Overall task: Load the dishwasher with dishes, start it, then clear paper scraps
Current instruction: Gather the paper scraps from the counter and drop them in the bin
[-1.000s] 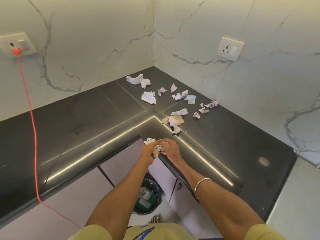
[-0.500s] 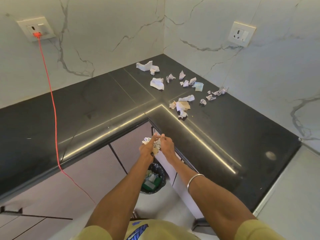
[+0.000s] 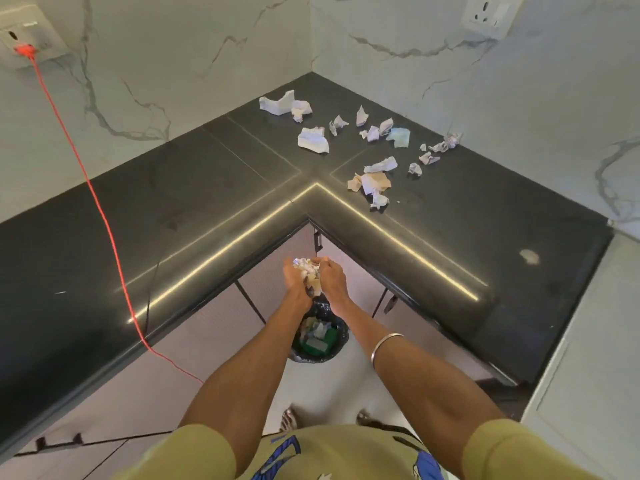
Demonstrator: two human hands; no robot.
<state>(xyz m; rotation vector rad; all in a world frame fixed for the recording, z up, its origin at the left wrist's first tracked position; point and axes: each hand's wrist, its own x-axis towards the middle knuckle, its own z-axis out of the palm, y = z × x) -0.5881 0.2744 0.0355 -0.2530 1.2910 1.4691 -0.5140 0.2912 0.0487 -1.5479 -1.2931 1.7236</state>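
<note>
A bunch of crumpled paper scraps (image 3: 308, 271) is cupped between my left hand (image 3: 294, 280) and my right hand (image 3: 332, 278), both curled round it. The hands are off the counter's inner corner, above a small bin with a black liner (image 3: 320, 336) on the floor. Several more paper scraps (image 3: 313, 140) lie scattered on the black L-shaped countertop (image 3: 207, 202) toward the back corner, among them a beige and white pile (image 3: 372, 185).
A red cable (image 3: 100, 209) runs from a wall socket (image 3: 24, 43) across the left counter and down over its edge. A second socket (image 3: 486, 13) sits on the right wall. Cabinet doors (image 3: 277, 282) line the corner below. A white appliance top (image 3: 588, 358) stands at the right.
Both hands have drawn back from the counter's edge with the gathered scraps and now hang over the bin. The view has tilted down, showing more floor.
</note>
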